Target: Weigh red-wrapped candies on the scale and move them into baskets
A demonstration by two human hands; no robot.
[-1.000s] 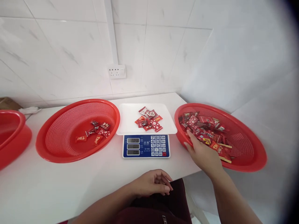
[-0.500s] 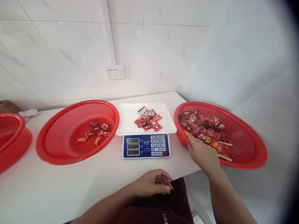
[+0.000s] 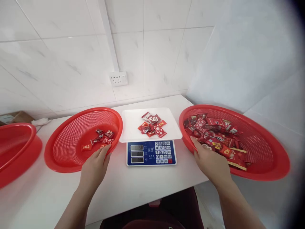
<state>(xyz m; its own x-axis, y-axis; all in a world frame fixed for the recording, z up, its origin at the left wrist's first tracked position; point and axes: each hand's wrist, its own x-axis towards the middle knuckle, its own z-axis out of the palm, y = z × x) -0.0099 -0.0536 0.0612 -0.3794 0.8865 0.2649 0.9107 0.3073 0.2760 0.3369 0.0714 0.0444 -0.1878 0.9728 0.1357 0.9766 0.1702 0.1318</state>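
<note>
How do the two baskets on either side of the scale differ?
The left basket holds a few wrapped candies; the right basket holds a large pile.
Much of the left basket's bottom shows bare, while the pile hides most of the right basket's.
The left basket sits over the table; the right basket appears to reach past its edge.
Both are red and perforated, each with a hand at its near rim.
</note>
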